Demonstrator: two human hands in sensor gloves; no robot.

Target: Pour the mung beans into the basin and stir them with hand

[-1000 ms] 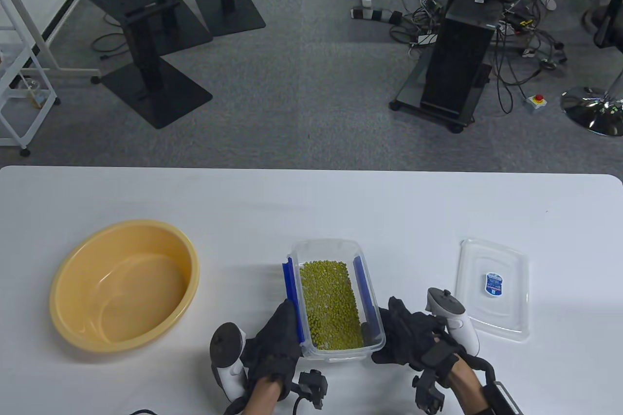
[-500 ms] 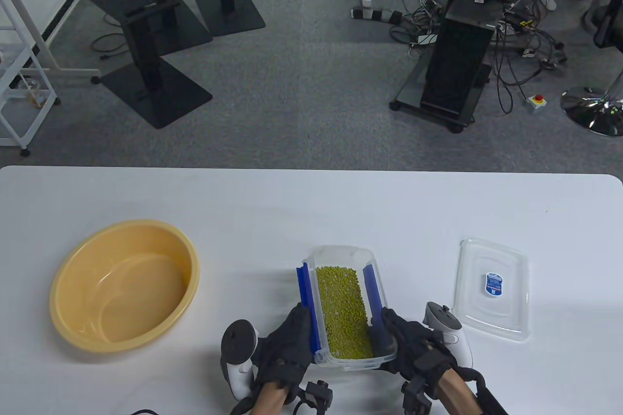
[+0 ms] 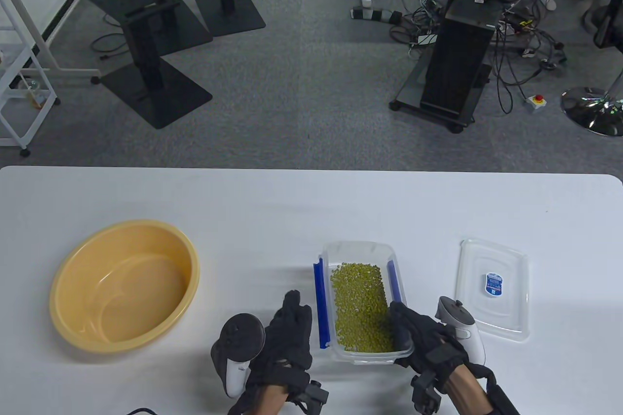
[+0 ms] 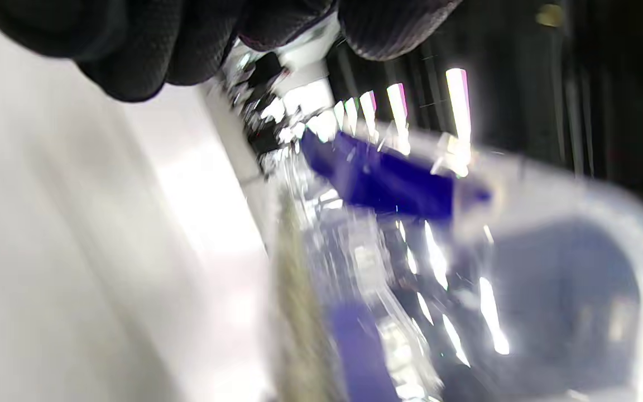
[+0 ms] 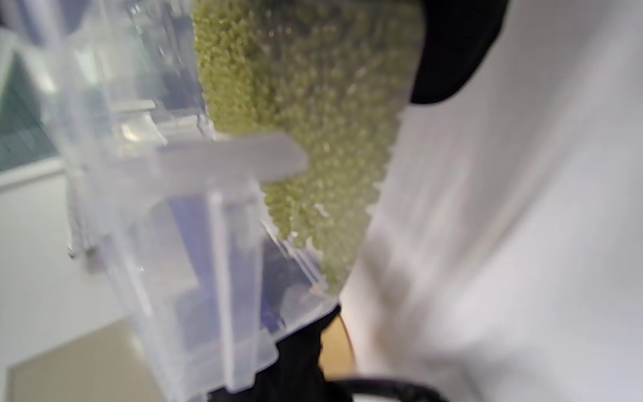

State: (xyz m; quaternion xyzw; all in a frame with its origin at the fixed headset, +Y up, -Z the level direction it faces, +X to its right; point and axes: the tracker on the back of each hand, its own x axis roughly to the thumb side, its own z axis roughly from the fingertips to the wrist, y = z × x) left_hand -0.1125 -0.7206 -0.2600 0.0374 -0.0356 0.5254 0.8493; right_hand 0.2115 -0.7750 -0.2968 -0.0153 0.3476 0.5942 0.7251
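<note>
Fingers point(image 3: 404, 322) of R hand point(image 3: 418, 339) grip box point(image 3: 362, 298) edge; L hand point(image 3: 287, 337) open beside, basin point(image 3: 124, 283) apart.

My left hand point(image 3: 287, 337): fingers straight, pointing away from me, holding nothing. My right hand point(image 3: 418, 337): fingers curled, gripping. Both forearms enter from near edge.

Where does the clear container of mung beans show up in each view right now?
Table view: container low, right of centre, right hand gripping its near right corner.
Left wrist view: blurred, filling the lower right.
Right wrist view: upper left to centre.
Shared landmark: the blue latch.
</note>
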